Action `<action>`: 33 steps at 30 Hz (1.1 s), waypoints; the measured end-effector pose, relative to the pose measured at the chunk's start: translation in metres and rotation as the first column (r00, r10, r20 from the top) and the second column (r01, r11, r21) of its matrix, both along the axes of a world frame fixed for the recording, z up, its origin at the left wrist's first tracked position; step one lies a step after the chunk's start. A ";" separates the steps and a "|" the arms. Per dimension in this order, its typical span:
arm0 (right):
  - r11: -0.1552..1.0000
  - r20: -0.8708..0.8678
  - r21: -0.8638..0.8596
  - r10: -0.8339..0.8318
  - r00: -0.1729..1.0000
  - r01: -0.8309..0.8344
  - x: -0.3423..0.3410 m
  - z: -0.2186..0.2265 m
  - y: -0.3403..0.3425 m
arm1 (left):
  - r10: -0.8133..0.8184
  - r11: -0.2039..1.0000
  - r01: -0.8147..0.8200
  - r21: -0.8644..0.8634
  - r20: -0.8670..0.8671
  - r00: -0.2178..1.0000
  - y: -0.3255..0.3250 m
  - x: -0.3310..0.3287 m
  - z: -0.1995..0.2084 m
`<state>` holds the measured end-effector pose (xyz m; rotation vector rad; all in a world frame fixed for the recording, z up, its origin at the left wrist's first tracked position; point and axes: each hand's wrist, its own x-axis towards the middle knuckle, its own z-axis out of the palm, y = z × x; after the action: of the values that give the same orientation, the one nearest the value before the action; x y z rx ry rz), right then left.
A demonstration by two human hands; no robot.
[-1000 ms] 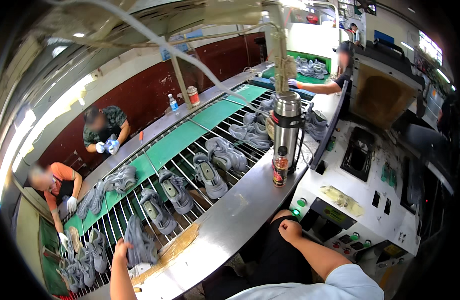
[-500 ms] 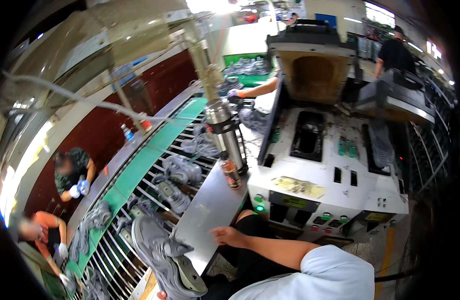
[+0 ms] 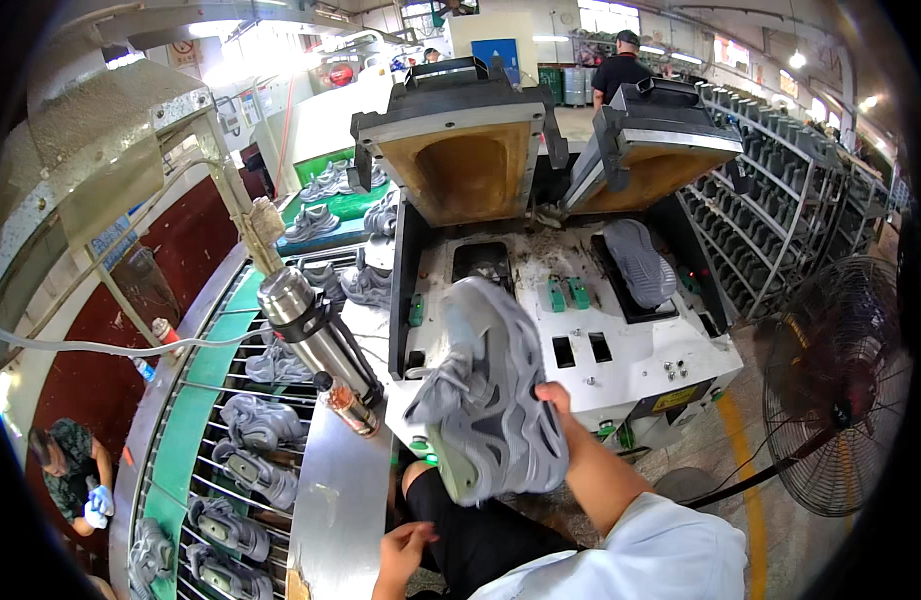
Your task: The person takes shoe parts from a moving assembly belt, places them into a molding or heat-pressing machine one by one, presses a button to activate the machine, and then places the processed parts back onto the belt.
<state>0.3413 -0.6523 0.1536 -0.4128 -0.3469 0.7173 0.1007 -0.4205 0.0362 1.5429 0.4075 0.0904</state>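
A grey sneaker (image 3: 501, 400) with knotted laces is raised above my lap, in front of the white machine (image 3: 531, 340). My right hand (image 3: 559, 400) holds it from its right side; most of the fingers are hidden behind the shoe. Low down, beside the metal tabletop (image 3: 341, 500), is my left hand (image 3: 409, 550), its fingers curled in and nothing visible in them. In the machine's right well a second grey shoe (image 3: 641, 265) lies sole up. The left well (image 3: 484, 265) is a dark opening, partly covered by the held sneaker. Both padded lids (image 3: 471, 165) (image 3: 646, 160) stand raised.
A steel flask (image 3: 316, 325) and a small bottle (image 3: 344, 403) stand at the tabletop's far end. Several grey sneakers (image 3: 261, 420) sit on the roller conveyor at left. A floor fan (image 3: 836, 390) stands at right. A co-worker (image 3: 76, 470) works beyond the conveyor.
My view has swung right. The sneaker has gone from my left hand over the conveyor side to my right hand before the machine. My left hand has let go.
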 end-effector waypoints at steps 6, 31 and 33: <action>0.594 0.410 -0.505 -0.474 0.779 0.627 0.147 0.035 -0.019 | 0.635 0.577 -0.461 0.674 -0.016 0.772 0.077 -0.080 -0.104; -0.634 0.558 -0.457 0.341 0.757 0.623 0.271 0.029 0.117 | 0.716 0.418 -0.395 0.818 -0.029 0.698 0.082 -0.111 -0.106; -0.594 0.601 -0.424 0.380 0.703 0.684 0.259 0.016 0.109 | 0.689 0.334 -0.411 0.848 0.078 0.721 0.083 -0.110 -0.106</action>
<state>0.6008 -0.5434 0.1692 -2.8356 0.0354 -0.0330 -0.0097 -0.3376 -0.0700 2.3042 1.3132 0.7078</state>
